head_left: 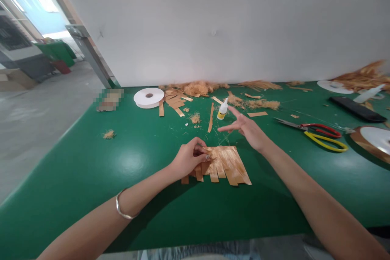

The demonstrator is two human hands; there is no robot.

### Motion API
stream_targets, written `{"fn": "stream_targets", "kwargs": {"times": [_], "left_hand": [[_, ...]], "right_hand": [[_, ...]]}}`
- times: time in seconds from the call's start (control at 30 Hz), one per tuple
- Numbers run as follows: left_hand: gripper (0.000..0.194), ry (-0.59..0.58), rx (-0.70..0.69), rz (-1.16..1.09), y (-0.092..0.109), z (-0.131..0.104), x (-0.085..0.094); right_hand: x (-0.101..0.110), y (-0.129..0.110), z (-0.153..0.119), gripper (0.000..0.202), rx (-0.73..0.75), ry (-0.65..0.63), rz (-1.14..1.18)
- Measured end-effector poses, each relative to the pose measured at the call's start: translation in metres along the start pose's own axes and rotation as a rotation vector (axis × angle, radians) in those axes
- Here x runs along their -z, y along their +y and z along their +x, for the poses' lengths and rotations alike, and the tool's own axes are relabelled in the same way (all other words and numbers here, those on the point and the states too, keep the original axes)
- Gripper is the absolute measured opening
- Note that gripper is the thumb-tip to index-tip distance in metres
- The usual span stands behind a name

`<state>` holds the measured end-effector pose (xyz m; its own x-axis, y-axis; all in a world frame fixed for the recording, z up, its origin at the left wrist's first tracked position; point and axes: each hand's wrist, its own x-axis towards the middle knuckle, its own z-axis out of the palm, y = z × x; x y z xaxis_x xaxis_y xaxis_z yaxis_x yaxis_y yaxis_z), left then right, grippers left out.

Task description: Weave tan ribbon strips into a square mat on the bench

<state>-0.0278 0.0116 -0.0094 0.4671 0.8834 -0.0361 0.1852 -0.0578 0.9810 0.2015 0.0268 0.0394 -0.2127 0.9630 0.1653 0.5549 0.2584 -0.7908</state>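
Observation:
My left hand (pixel 190 157) pinches the upper left edge of a panel of overlapping tan strips (pixel 233 164), which lies on the green table. The strips' lower ends are uneven and hang apart like a fringe. Above the panel's right side, my right hand (pixel 245 126) reaches out with its fingers spread and nothing in them. Close to its fingertips stands a small white glue bottle (pixel 222 110) with a yellow label and a pointed nozzle. A single tan strip (pixel 211 118) lies just left of the bottle.
Scissors (pixel 313 130) with red and yellow handles lie at right, near a black phone (pixel 357 109) and a brown ribbon roll (pixel 373 142). Behind are a white tape roll (pixel 149 97), loose strips (pixel 175 99) and tan fibre (pixel 199 88) along the white board (pixel 225 28).

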Motion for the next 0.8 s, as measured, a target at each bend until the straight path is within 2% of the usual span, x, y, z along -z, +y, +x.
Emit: {"fn": "stream_targets", "kwargs": {"times": [0.07, 0.13, 0.3, 0.43, 0.67, 0.8], "left_hand": [[0.023, 0.004, -0.004, -0.018, 0.0, 0.0, 0.0], [0.024, 0.003, -0.001, -0.038, -0.001, 0.0, -0.001], [0.025, -0.005, -0.009, -0.055, -0.002, 0.0, 0.0], [0.025, -0.004, -0.017, -0.061, -0.003, 0.001, -0.001], [0.026, -0.008, 0.002, -0.068, -0.002, 0.002, -0.001], [0.025, -0.013, 0.016, -0.078, -0.001, 0.002, -0.001]], "right_hand": [[0.001, -0.002, -0.001, 0.082, -0.068, -0.14, 0.31], [0.001, -0.005, -0.003, 0.086, -0.1, -0.224, 0.537], [0.0, -0.011, -0.005, 0.083, -0.18, -0.269, 0.763], [0.002, -0.015, -0.005, 0.079, -0.201, -0.234, 0.683], [0.001, -0.014, -0.002, 0.067, 0.026, -0.208, 0.487], [-0.002, 0.001, 0.003, 0.058, 0.121, -0.081, 0.324]]}}
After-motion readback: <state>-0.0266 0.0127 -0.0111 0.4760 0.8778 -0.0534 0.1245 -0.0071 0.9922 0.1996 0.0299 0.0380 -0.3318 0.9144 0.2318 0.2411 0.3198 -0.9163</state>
